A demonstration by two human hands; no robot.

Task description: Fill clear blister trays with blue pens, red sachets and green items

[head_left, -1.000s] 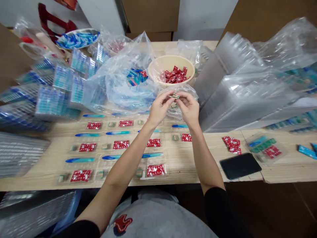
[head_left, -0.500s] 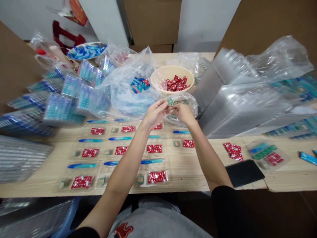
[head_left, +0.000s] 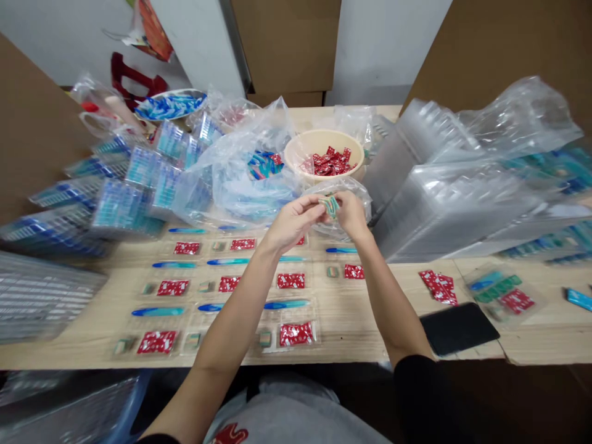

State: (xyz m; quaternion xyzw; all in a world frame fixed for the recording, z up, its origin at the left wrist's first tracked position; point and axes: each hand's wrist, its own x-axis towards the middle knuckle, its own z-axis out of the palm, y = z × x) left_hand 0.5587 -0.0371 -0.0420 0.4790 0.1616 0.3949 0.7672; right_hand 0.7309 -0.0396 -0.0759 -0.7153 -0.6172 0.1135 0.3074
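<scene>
My left hand (head_left: 296, 222) is closed, pinching a small bunch of teal-and-tan striped erasers (head_left: 330, 205) between thumb and fingers. At the bunch's right side, my right hand (head_left: 351, 214) is closed with its fingertips on the same erasers. Both hands are over a clear plastic bag (head_left: 363, 192) whose contents are mostly hidden. Below them, clear plastic trays (head_left: 312, 313) lie in rows. In them I see blue pens (head_left: 287, 304), red patterned packets (head_left: 296, 333) and single striped blocks (head_left: 265, 338); my left forearm covers some of them.
A cream bowl (head_left: 296, 161) of red packets stands behind my hands, beside a plastic bag (head_left: 250, 191) with blue pieces. Stacked clear trays (head_left: 444, 203) rise at the right. Filled packs (head_left: 123, 206) are piled at the left. A black phone (head_left: 460, 328) lies near the front edge.
My right hand has come up from the bag's opening to the bunch in my left hand. The striped erasers now sit between both hands. The view has shifted slightly.
</scene>
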